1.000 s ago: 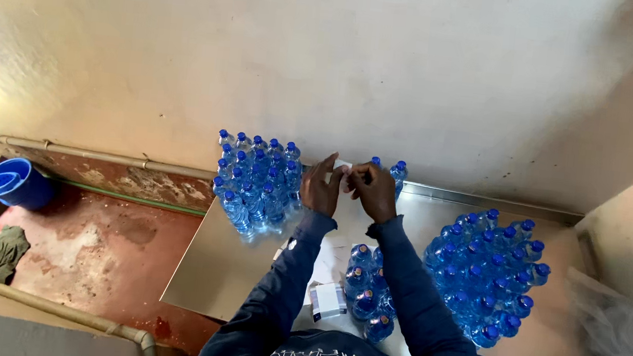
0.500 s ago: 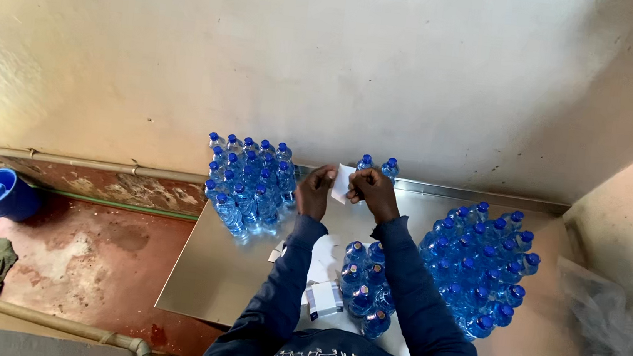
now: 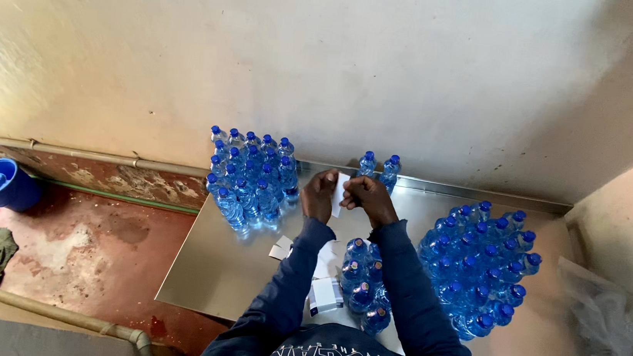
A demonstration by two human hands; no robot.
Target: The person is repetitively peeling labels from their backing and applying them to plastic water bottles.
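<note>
Both hands, left (image 3: 319,195) and right (image 3: 368,198), pinch a white label (image 3: 340,194) over my steel table (image 3: 199,275); I judge labelling underway, next needs a bottle (image 3: 366,163).

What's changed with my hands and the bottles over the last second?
Little has changed. Both hands, left hand and right hand, still pinch the small white label between them above the steel table. The view drifted slightly. The bottle groups at left and right stayed put, as did the blue bucket.
</note>
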